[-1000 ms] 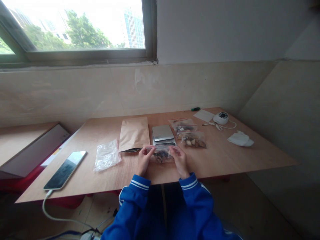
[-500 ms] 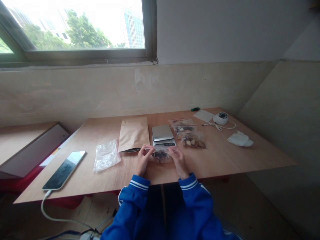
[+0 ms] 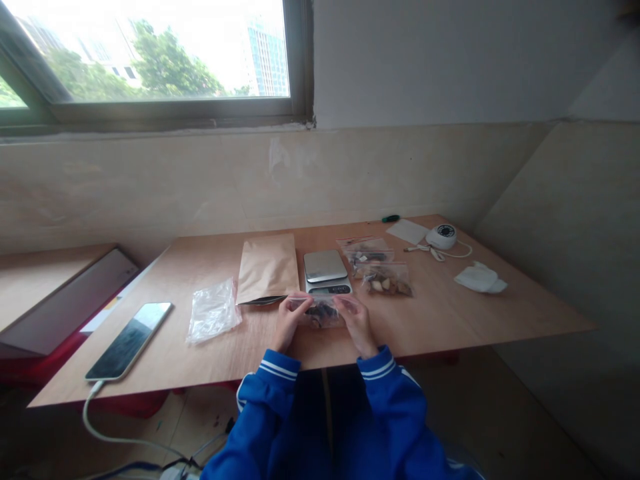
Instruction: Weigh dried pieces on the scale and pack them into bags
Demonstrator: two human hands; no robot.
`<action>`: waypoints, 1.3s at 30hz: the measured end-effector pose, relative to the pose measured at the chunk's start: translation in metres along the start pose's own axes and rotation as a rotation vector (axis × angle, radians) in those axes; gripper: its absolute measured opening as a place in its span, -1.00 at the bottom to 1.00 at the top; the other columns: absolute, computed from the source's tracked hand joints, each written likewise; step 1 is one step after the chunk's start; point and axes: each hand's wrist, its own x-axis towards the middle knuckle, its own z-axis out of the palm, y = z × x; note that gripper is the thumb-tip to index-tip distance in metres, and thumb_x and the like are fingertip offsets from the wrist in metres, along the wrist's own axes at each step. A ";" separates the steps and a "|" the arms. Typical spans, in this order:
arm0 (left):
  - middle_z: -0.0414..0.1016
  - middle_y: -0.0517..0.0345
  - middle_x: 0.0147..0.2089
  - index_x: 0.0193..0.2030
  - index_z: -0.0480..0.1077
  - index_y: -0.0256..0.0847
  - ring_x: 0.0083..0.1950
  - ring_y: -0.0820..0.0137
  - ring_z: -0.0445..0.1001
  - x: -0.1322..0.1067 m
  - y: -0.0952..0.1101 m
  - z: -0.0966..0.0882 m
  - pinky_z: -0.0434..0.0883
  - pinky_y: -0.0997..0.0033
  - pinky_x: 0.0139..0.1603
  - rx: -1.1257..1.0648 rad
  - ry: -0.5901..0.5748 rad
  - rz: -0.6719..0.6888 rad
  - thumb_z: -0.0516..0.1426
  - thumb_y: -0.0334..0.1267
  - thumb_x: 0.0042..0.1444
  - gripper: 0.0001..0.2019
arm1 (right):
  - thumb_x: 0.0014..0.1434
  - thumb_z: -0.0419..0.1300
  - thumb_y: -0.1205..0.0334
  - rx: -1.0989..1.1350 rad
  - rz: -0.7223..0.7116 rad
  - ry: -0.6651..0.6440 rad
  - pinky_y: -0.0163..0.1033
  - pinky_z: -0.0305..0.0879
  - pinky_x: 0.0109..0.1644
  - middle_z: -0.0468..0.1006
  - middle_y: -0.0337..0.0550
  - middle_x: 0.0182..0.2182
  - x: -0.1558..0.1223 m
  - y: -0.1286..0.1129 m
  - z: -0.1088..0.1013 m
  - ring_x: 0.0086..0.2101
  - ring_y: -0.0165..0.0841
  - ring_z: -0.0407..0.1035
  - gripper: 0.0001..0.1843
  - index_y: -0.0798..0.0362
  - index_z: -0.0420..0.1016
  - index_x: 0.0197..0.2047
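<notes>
Both hands pinch the top edge of a clear zip bag (image 3: 321,317) with dark pieces inside. My left hand (image 3: 290,320) grips its left end, and my right hand (image 3: 358,323) has the right end between thumb and fingers. Just beyond the bag stands a digital kitchen scale (image 3: 325,268), its bare metal plate showing and its button panel partly behind the bag. A brown paper pouch (image 3: 268,268) lies left of the scale, its dark mouth facing me. To the scale's right, several filled zip bags (image 3: 385,280) overlap, the nearest holding tan and brown chunks.
Flat clear bags (image 3: 213,312) lie left of the pouch. A phone (image 3: 129,341) with a charging cable rests near the table's left edge. Toward the right are a white dome camera (image 3: 442,236) with its cord, a crumpled white tissue (image 3: 480,277) and a green-handled tool (image 3: 391,219).
My fingers have shifted slightly inward along the bag's top edge. The bag has dipped a little, so more of the scale's panel shows.
</notes>
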 end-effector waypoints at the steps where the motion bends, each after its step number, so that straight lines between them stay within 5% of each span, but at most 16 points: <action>1: 0.52 0.15 -0.34 -0.31 0.49 -0.25 -0.25 0.37 0.49 0.000 0.000 0.000 0.39 0.41 -0.17 0.013 0.006 0.011 0.27 -0.17 -0.03 -0.80 | 0.08 0.28 0.05 -0.002 -0.007 -0.004 -0.18 0.35 -0.14 0.52 -0.17 -0.36 0.000 0.000 0.000 -0.29 -0.30 0.41 -0.78 0.04 0.55 -0.32; 9: 0.53 0.14 -0.36 -0.37 0.51 -0.25 -0.27 0.37 0.48 0.001 0.002 -0.001 0.37 0.41 -0.18 0.078 0.042 0.065 0.29 -0.17 -0.06 -0.81 | 0.08 0.28 0.05 -0.019 -0.015 0.036 -0.21 0.36 -0.16 0.45 -0.21 -0.39 -0.002 -0.006 0.000 -0.31 -0.33 0.39 -0.78 0.04 0.55 -0.36; 17: 0.53 0.16 -0.31 -0.27 0.47 -0.22 -0.22 0.36 0.50 -0.003 0.006 0.004 0.41 0.40 -0.15 0.007 -0.022 0.010 0.27 -0.16 -0.03 -0.77 | 0.09 0.26 0.04 0.036 0.056 -0.139 -0.14 0.37 -0.03 0.54 -0.14 -0.20 -0.002 -0.005 -0.001 -0.16 -0.26 0.44 -0.71 0.01 0.54 -0.16; 22: 0.53 0.15 -0.37 -0.34 0.50 -0.24 -0.27 0.35 0.50 -0.003 0.009 0.005 0.41 0.40 -0.18 0.037 -0.065 0.009 0.27 -0.14 -0.03 -0.79 | 0.11 0.24 0.06 -0.076 -0.066 -0.109 -0.16 0.35 -0.07 0.52 -0.15 -0.32 -0.002 -0.008 0.001 -0.23 -0.28 0.42 -0.78 0.02 0.58 -0.31; 34: 0.52 0.13 -0.38 -0.37 0.50 -0.25 -0.29 0.36 0.48 -0.003 0.005 0.004 0.41 0.42 -0.23 0.059 -0.062 0.025 0.27 -0.14 -0.03 -0.79 | 0.11 0.24 0.07 -0.090 -0.094 -0.070 -0.20 0.35 -0.14 0.44 -0.20 -0.38 -0.002 -0.008 0.002 -0.29 -0.32 0.38 -0.80 0.02 0.52 -0.39; 39: 0.54 0.12 -0.31 -0.27 0.50 -0.24 -0.22 0.32 0.50 -0.003 0.003 0.004 0.43 0.37 -0.16 0.038 -0.082 0.007 0.28 -0.13 -0.04 -0.75 | 0.14 0.21 0.06 -0.042 -0.032 -0.151 -0.16 0.36 -0.06 0.51 -0.12 -0.22 -0.003 -0.009 0.001 -0.18 -0.28 0.41 -0.76 0.01 0.56 -0.21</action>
